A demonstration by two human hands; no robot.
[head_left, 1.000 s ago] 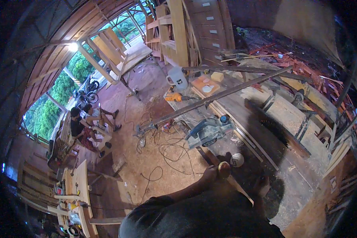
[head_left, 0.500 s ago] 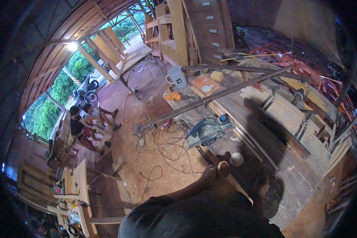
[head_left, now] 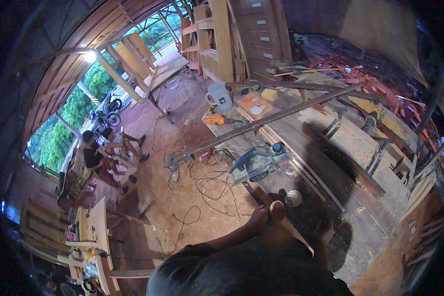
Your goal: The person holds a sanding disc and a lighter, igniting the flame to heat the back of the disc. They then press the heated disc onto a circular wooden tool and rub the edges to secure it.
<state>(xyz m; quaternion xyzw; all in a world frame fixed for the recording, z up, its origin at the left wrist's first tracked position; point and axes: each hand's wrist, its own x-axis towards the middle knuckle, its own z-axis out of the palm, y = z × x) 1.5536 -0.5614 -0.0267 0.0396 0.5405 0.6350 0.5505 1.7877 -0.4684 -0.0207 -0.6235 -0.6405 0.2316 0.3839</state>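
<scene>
My left hand [head_left: 259,217] is closed around a small round object with a tan, disc-like face [head_left: 277,210]; its exact kind cannot be made out. In deep shadow at the bench's near edge is my right hand [head_left: 324,231], its fingers too dark to read. Between the two hands runs a pale wooden strip [head_left: 297,233]. Just beyond them sits a white round object with dark lettering [head_left: 293,198]. Farther up the bench, an electric hand planer [head_left: 259,164] lies on its side.
A long dark bar [head_left: 281,116] crosses the workbench [head_left: 365,217]. Behind it are an orange power drill [head_left: 217,120] and a translucent jug [head_left: 220,95]. Cords [head_left: 214,190] tangle on the dusty floor. Two seated people [head_left: 99,157] are at the left, near a motorcycle [head_left: 105,116].
Almost nothing differs. The view has shifted very slightly, and both hands keep their places beside the bench.
</scene>
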